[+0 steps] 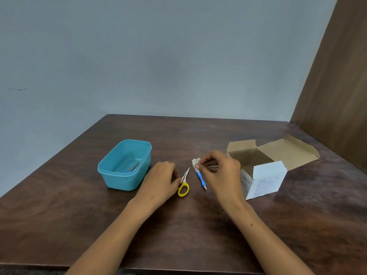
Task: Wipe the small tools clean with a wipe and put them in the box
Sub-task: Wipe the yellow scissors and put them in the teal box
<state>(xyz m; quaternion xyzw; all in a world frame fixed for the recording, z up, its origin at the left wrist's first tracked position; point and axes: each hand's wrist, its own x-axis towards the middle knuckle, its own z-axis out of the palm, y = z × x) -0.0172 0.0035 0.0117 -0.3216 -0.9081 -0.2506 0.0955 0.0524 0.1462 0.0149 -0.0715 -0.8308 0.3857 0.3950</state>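
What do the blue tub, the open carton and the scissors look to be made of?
Blue tub: moulded plastic, by its smooth, slightly glossy walls and rolled rim. Open carton: thin cardboard, with brown raw flaps and a white printed outside. Scissors: shiny, probably steel blades and yellow, likely plastic loops.

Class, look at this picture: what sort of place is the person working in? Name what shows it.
Probably a plain indoor room with a work table: a dark wooden table, a bare grey wall behind it, and a brown wooden panel at the right.
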